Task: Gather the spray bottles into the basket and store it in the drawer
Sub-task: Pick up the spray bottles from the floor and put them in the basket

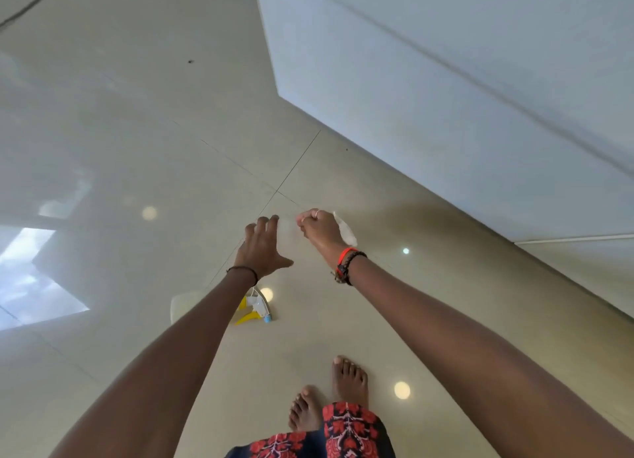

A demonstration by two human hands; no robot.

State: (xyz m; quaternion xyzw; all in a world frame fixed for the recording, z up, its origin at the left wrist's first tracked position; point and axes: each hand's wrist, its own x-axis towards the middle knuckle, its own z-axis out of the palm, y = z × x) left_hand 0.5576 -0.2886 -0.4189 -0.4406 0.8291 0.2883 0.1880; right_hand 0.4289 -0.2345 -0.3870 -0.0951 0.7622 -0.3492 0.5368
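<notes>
A spray bottle (255,309) with a white head, yellow trigger and blue nozzle lies on the floor below my left wrist. Its pale body (182,306) shows to the left of my forearm, which hides the middle. My right hand (319,229) is closed on a pale translucent object (347,232) that sticks out past the knuckles; blur keeps me from telling what it is. My left hand (264,248) hovers just to its left, fingers spread, with nothing clearly in it. No basket or drawer front is recognisable.
A white cabinet (446,97) fills the upper right, its lower edge running diagonally down to the right. The glossy beige tiled floor (120,132) shows light reflections. My bare feet (329,399) stand at the bottom centre.
</notes>
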